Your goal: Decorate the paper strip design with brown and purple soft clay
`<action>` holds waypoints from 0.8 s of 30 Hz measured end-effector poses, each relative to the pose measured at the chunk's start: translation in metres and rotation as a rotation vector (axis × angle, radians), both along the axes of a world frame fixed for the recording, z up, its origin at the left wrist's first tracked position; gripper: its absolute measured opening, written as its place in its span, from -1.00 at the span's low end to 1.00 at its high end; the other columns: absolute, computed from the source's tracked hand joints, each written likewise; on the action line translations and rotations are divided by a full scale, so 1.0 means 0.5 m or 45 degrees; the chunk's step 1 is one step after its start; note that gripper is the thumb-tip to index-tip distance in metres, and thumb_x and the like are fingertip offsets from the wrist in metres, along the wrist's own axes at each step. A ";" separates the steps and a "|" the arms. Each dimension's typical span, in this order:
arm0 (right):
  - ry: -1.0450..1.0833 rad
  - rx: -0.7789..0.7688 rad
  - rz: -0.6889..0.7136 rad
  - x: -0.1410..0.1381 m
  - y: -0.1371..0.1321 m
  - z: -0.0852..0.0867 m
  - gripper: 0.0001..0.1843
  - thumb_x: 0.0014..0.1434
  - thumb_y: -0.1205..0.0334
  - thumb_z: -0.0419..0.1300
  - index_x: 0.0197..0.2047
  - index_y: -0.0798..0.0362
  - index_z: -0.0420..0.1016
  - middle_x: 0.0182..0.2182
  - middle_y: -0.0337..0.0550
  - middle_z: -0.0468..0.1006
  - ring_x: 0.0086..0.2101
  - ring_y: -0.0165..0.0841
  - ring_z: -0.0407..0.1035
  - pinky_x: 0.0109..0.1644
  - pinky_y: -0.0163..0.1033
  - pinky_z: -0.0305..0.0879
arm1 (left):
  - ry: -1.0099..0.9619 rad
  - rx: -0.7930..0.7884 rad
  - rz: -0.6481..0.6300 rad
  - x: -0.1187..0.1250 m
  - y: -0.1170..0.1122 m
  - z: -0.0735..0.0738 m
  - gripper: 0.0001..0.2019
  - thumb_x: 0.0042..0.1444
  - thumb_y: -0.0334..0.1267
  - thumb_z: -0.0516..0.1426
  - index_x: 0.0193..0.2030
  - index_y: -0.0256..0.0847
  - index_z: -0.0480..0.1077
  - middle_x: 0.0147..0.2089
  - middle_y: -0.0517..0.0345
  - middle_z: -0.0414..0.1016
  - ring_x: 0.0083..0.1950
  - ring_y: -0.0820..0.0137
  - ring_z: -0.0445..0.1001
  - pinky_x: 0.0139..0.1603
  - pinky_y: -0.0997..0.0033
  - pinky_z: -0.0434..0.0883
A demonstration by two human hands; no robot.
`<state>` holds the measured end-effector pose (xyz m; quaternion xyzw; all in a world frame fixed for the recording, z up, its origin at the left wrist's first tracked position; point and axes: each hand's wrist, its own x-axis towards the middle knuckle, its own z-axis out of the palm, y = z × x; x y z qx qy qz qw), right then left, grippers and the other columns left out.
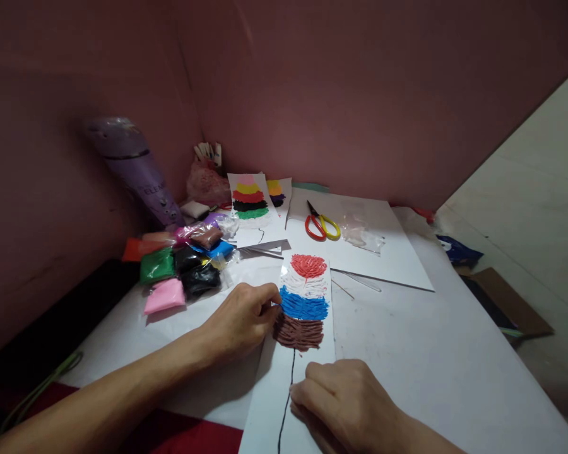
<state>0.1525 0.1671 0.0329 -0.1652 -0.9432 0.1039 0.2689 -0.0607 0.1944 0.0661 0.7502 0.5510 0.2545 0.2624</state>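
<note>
A white paper strip lies in front of me with bands of red, white, blue and brown clay above a drawn black line. My left hand rests at the strip's left edge, fingers curled, tips touching the edge beside the blue and brown bands. My right hand lies on the lower part of the strip with its fingers curled under, next to the black line. What either hand pinches, if anything, is hidden.
Several bags of coloured clay lie at the left. Red-and-yellow scissors and a clear plastic bag sit on a white sheet. A finished clay picture and a purple bottle lean against the pink wall.
</note>
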 end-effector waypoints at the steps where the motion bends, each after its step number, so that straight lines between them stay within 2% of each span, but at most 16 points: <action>1: 0.001 0.002 0.005 0.000 0.000 0.000 -0.74 0.20 0.41 -0.07 -0.47 0.04 0.33 -0.63 -0.28 0.31 -0.66 -0.42 0.07 -0.61 -0.25 -0.12 | 0.007 0.006 0.008 -0.002 0.001 0.000 -0.87 0.05 -0.44 0.03 -0.39 -0.28 0.39 -0.61 0.30 0.25 -0.55 0.52 0.13 -0.47 0.50 0.10; 11: 0.000 0.013 -0.012 0.000 -0.001 0.003 -0.72 0.22 0.42 -0.07 -0.46 0.05 0.34 -0.64 -0.28 0.31 -0.66 -0.43 0.06 -0.60 -0.25 -0.15 | 0.037 0.006 0.034 -0.010 0.003 0.012 -0.88 0.05 -0.43 0.04 -0.41 -0.29 0.39 -0.62 0.31 0.21 -0.55 0.52 0.10 -0.49 0.50 0.07; 20: -0.051 0.010 0.002 0.001 -0.002 -0.003 -0.68 0.28 0.38 -0.11 -0.46 0.05 0.34 -0.63 -0.27 0.31 -0.66 -0.43 0.09 -0.60 -0.25 -0.11 | -0.160 0.125 0.101 -0.022 0.005 0.028 -0.86 0.11 -0.34 0.05 -0.38 -0.31 0.40 -0.60 0.29 0.25 -0.56 0.54 0.15 -0.52 0.53 0.12; 24: -0.032 0.020 -0.004 0.000 -0.002 -0.002 -0.69 0.26 0.39 -0.10 -0.46 0.04 0.33 -0.63 -0.28 0.31 -0.66 -0.43 0.09 -0.61 -0.25 -0.10 | -0.223 0.117 -0.001 -0.008 -0.006 0.025 -0.86 0.14 -0.35 0.04 -0.37 -0.30 0.39 -0.58 0.27 0.28 -0.54 0.54 0.17 -0.51 0.53 0.14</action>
